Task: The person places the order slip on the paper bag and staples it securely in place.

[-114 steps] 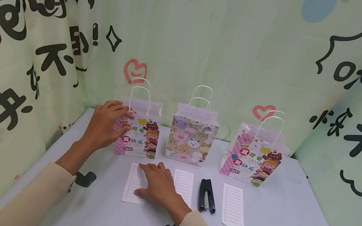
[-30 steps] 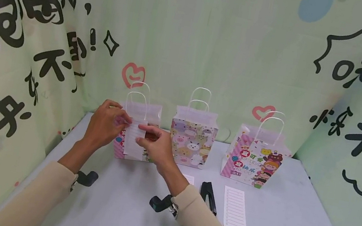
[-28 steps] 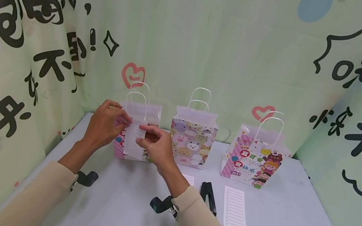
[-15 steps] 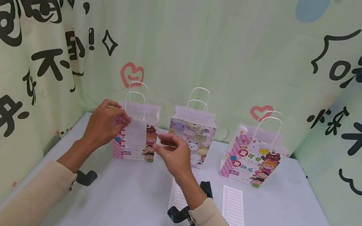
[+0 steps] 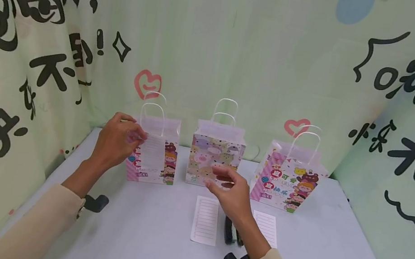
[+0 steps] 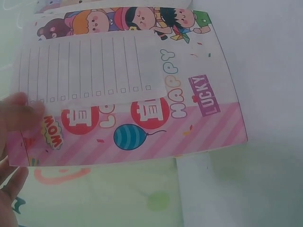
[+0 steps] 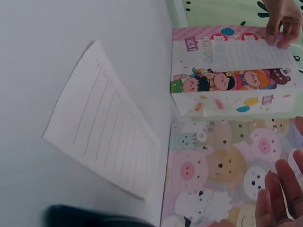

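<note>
In the head view my left hand (image 5: pixel 116 141) pinches a lined paper checklist (image 5: pixel 152 154) against the front of the left paper gift bag (image 5: pixel 169 166). The left wrist view shows the thumb (image 6: pixel 21 116) lying over the checklist's upper corner, with other fingers behind the bag's edge. The checklist covers part of the bag's print. My right hand (image 5: pixel 236 196) hovers over the table in front of the middle bag (image 5: pixel 197 164), fingers loosely bent and holding nothing. Below it lies a black stapler (image 5: pixel 229 234), partly hidden by the hand and wrist.
Two more lined checklists lie on the table: one (image 5: pixel 206 221) left of the stapler, the other (image 5: pixel 266 226) right of it, partly behind my right forearm. A third gift bag (image 5: pixel 285 183) stands at the right. Printed curtains (image 5: pixel 207 33) enclose the table (image 5: pixel 156 240).
The left checklist went from the table up to the left bag's front. My right hand let go of it and moved right, above the stapler. My left hand keeps its place at the bag.
</note>
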`<state>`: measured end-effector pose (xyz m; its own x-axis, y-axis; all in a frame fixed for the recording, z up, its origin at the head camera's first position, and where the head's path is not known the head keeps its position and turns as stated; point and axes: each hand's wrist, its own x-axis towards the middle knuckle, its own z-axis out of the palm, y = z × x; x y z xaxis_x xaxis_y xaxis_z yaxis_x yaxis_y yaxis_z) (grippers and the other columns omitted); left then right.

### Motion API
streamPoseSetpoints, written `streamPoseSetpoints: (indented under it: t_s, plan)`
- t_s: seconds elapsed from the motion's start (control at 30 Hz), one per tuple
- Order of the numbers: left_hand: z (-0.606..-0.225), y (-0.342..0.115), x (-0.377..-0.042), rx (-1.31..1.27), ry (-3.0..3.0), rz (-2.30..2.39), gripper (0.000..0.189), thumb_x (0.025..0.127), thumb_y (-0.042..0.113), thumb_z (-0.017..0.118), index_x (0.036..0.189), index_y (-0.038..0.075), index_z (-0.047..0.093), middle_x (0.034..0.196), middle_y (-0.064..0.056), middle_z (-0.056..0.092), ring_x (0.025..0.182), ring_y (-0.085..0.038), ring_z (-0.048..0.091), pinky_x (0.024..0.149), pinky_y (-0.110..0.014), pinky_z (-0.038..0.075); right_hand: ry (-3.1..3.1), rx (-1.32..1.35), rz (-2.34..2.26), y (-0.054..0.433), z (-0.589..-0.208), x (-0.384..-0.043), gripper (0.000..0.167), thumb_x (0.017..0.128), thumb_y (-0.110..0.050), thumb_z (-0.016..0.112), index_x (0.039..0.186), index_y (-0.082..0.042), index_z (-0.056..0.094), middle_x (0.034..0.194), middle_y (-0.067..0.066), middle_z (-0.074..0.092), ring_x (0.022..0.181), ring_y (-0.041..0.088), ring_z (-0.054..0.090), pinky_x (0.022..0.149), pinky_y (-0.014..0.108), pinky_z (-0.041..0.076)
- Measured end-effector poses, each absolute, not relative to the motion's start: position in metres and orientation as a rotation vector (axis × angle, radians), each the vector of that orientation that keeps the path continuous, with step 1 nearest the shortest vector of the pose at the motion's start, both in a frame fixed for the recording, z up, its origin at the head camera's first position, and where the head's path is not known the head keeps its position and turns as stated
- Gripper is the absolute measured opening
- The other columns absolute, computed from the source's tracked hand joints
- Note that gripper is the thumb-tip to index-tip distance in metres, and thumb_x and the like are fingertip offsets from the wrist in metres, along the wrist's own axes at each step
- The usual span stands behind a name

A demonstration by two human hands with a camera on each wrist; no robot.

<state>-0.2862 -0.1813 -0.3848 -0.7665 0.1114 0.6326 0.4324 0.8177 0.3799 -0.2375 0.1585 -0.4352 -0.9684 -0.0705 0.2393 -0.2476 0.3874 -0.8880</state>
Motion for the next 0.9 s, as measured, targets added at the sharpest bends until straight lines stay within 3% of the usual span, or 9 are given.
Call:
streamPoseSetpoints:
  t_s: [0.4, 0.57, 0.9]
  plan:
    - [-0.384, -0.182, -0.286, -0.419, -2.373, -0.709, 0.014, 0.082, 0.002, 0.089, 0.094, 0.003, 0.082, 0.105, -0.019, 0.075, 0.118, -0.036, 0.06, 0.084, -0.057, 0.062, -2.708, 0.041, 1.364, 0.192, -0.451, -0.218, 0.052, 0.089, -0.024, 0.087, 0.137, -0.018, 0.068, 0.137, 0.005, 0.07, 0.123, 0.027, 0.063, 0.105, 0.051, 0.055]
    - [-0.385, -0.182, -0.288, -0.43, -2.366, -0.724, 0.014, 0.082, 0.0, 0.089, 0.094, 0.004, 0.082, 0.099, -0.017, 0.076, 0.118, -0.034, 0.06, 0.086, -0.056, 0.061, -2.769, -0.037, 1.282, 0.202, -0.457, -0.211, 0.054, 0.088, -0.024, 0.087, 0.138, -0.018, 0.067, 0.137, 0.008, 0.07, 0.123, 0.028, 0.063, 0.102, 0.051, 0.056]
    - [-0.385, -0.182, -0.286, -0.429, -2.363, -0.736, 0.015, 0.082, 0.0, 0.089, 0.095, 0.003, 0.081, 0.105, -0.019, 0.075, 0.12, -0.036, 0.06, 0.085, -0.059, 0.062, -2.855, -0.157, 1.198, 0.209, -0.47, -0.198, 0.058, 0.084, -0.021, 0.091, 0.136, -0.02, 0.068, 0.14, 0.011, 0.067, 0.126, 0.033, 0.061, 0.103, 0.055, 0.057]
